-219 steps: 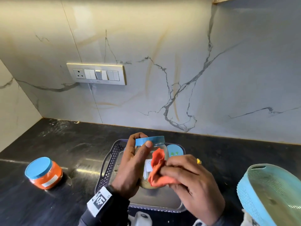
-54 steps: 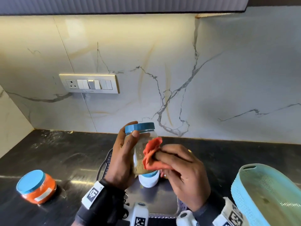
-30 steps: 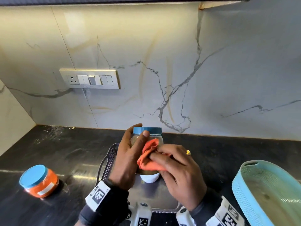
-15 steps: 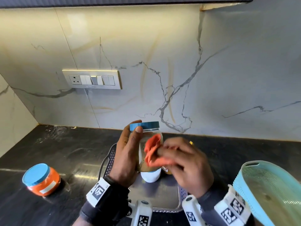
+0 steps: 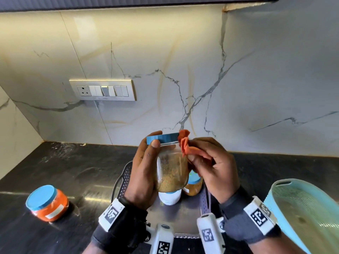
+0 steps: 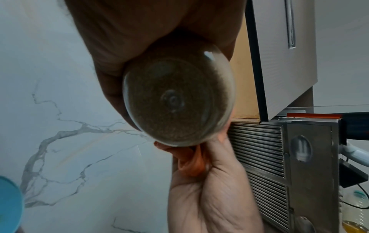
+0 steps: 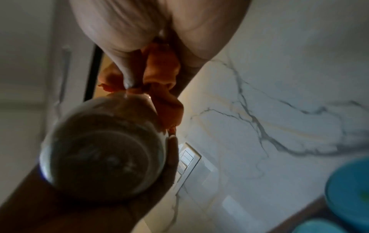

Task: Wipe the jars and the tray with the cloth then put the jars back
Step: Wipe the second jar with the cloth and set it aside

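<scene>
My left hand (image 5: 146,167) grips a clear jar of brown powder (image 5: 171,173) with a blue lid (image 5: 162,139), held upright above the grey tray (image 5: 124,178). My right hand (image 5: 209,162) pinches an orange cloth (image 5: 185,143) against the jar's upper right side, by the lid. The left wrist view shows the jar's round base (image 6: 177,102) with the cloth (image 6: 191,160) behind it; the right wrist view shows the base (image 7: 103,151) and the cloth (image 7: 163,94). In the tray stand a white jar (image 5: 169,197) and an amber jar (image 5: 193,186), both partly hidden. An orange jar (image 5: 48,204) sits on the counter at left.
A light blue basket (image 5: 300,209) stands at the right edge of the black counter (image 5: 73,167). The marble wall carries a switch plate (image 5: 103,89). A cabinet edge runs along the top.
The jar has risen a little, and the cloth has slid from the jar's middle up to its shoulder beside the lid. The head view has tilted slightly.
</scene>
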`<state>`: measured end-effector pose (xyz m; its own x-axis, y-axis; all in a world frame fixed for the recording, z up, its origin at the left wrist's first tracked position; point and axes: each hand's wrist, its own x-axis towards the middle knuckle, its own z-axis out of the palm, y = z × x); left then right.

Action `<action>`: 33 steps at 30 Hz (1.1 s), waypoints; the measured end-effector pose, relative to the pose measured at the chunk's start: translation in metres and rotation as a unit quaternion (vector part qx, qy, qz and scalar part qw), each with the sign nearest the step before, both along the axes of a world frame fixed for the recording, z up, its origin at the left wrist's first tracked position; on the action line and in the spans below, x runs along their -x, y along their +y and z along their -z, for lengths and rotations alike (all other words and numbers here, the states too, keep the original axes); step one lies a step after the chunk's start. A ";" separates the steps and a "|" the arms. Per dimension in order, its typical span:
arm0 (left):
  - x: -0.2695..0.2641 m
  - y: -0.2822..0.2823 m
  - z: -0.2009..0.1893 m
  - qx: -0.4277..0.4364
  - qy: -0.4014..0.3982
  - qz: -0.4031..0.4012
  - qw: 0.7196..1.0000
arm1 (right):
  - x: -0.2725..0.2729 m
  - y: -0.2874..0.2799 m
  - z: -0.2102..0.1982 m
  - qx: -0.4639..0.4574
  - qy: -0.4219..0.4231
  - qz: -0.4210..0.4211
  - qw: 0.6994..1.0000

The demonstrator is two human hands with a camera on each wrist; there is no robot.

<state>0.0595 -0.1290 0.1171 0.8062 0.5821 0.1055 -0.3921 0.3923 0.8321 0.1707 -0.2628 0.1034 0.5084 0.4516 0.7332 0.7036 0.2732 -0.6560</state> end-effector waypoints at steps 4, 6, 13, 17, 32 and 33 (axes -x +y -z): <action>0.002 0.001 -0.008 0.055 0.009 0.057 0.997 | 0.021 -0.006 0.005 -0.009 -0.001 0.007 1.000; 0.002 0.005 -0.005 0.056 0.018 0.055 0.997 | 0.028 -0.011 0.007 0.010 -0.049 0.021 0.999; -0.003 0.009 0.009 -0.098 0.083 -0.011 0.992 | 0.031 -0.008 0.018 0.123 -0.267 0.097 0.951; -0.001 0.008 0.014 -0.098 0.081 -0.004 0.992 | 0.036 -0.012 0.007 0.158 -0.361 0.057 0.918; 0.004 0.004 0.011 0.062 0.056 0.066 0.994 | 0.011 -0.014 0.003 0.108 -0.212 0.030 0.971; 0.003 0.002 0.012 0.065 0.047 0.080 0.994 | 0.006 -0.012 0.002 0.083 -0.141 0.035 0.986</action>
<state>0.0561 -0.1273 0.1050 0.8919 0.4502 -0.0433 -0.2389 0.5503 0.8000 0.1645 -0.2751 0.1015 0.3288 0.5486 0.7687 0.8782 0.1218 -0.4625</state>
